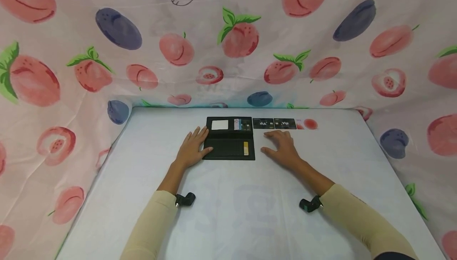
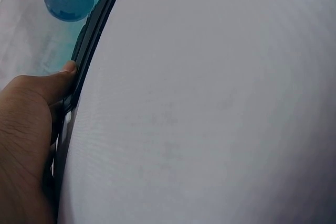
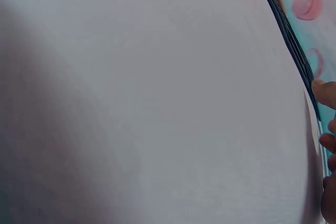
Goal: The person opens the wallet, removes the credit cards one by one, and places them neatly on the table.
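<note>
A black bifold wallet (image 1: 228,151) lies spread flat on the white table, with a white panel and small cards in its upper half and a yellow strip in its lower half. My left hand (image 1: 190,147) rests on its left edge, fingers extended and the thumb over the lower half. In the left wrist view, the left thumb (image 2: 63,80) touches the wallet's dark edge (image 2: 94,35). My right hand (image 1: 283,149) is to the right of the wallet, fingers loosely bent, holding nothing. Its fingertips are just below two black VIP cards (image 1: 263,123).
Right of the VIP cards lies a white card with a red round print (image 1: 310,124), in the same row. The white table (image 1: 228,212) ends at a fruit-printed cloth (image 1: 200,26) at the back and sides. Both wrists wear small black cameras (image 1: 185,199).
</note>
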Action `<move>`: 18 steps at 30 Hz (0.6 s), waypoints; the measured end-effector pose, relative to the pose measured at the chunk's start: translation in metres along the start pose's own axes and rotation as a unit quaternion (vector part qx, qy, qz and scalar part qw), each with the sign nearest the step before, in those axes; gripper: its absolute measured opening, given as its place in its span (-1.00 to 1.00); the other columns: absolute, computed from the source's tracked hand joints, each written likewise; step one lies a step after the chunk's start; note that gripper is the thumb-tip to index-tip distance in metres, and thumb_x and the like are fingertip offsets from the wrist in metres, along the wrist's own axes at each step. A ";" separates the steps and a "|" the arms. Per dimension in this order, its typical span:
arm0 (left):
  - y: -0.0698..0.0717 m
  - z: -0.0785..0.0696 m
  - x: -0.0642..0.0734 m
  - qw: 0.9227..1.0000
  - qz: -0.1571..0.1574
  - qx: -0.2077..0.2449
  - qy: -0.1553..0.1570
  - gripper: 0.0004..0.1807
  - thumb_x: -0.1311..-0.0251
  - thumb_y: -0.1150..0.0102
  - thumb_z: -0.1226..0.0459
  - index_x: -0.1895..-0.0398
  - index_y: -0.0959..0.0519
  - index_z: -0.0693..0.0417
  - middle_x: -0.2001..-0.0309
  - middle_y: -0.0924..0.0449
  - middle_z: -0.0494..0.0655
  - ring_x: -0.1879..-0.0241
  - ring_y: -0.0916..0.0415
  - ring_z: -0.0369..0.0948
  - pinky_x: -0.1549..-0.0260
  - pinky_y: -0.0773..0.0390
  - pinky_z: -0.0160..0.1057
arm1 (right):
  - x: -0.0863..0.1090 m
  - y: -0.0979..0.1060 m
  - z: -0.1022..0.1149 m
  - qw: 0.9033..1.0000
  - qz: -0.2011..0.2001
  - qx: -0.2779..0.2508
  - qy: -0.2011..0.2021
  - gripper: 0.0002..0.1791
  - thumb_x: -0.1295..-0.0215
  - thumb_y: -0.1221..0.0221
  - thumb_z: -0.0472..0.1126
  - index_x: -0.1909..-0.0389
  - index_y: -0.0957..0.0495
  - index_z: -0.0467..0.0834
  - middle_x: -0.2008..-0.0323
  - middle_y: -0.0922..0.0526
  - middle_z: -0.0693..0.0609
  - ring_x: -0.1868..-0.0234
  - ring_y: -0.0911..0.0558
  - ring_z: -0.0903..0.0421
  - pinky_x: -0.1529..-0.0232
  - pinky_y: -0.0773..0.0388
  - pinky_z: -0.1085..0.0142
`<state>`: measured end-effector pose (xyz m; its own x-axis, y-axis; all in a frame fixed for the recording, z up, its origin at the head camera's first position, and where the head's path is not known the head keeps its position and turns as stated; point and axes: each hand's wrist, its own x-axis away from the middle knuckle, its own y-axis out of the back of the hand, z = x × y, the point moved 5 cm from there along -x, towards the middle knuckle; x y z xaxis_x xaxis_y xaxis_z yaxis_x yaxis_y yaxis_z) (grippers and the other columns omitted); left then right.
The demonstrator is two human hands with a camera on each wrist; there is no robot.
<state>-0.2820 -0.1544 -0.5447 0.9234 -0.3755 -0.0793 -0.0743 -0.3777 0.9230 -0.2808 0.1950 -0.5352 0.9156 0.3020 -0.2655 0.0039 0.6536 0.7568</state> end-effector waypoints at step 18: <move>-0.002 0.000 -0.001 1.000 -0.001 -0.005 0.000 -0.10 -0.47 -0.12 -0.12 -0.67 -0.11 0.16 -0.67 -0.02 0.04 -0.66 0.15 0.05 -0.60 0.21 0.07 | -0.002 -0.015 0.011 1.000 0.025 0.007 0.016 -0.33 -0.21 -0.51 0.06 -0.29 -0.62 -0.14 -0.26 -0.60 -0.11 -0.14 -0.42 -0.12 -0.16 -0.32 -0.09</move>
<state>-0.2825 -0.1538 -0.5462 0.9236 -0.3748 -0.0803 -0.0695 -0.3698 0.9265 -0.2780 0.1772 -0.5395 0.9012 0.3569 -0.2460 -0.0364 0.6278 0.7776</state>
